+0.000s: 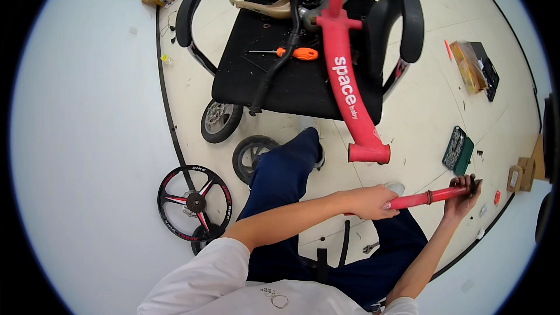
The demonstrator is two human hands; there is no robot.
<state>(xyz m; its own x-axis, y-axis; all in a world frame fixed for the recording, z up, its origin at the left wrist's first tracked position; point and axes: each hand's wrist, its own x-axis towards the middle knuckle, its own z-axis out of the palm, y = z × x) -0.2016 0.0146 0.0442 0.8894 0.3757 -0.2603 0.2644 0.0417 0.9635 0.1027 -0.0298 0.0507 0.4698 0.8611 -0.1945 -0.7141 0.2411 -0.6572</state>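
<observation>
Across my lap, at the right, is a red metal tube (417,200) with a dark ring around its middle. My left hand (372,202) is wrapped round its left end. Towards the other end, my right hand (462,199) grips the tube beside a small black part (473,185); its fingertips look dark and smudged. Ahead of my hands, a red bicycle frame (344,76) leans over the chair seat, and its short cross tube hangs past the front edge. The inside of the red tube is hidden.
On the black office chair (227,84) lie an orange-handled screwdriver (297,53), a black handlebar (286,58) and a beige fork (265,6). A spoked wheel (195,203) rests at left. A green case (458,150) of small parts lies open on the floor near cardboard boxes (520,175).
</observation>
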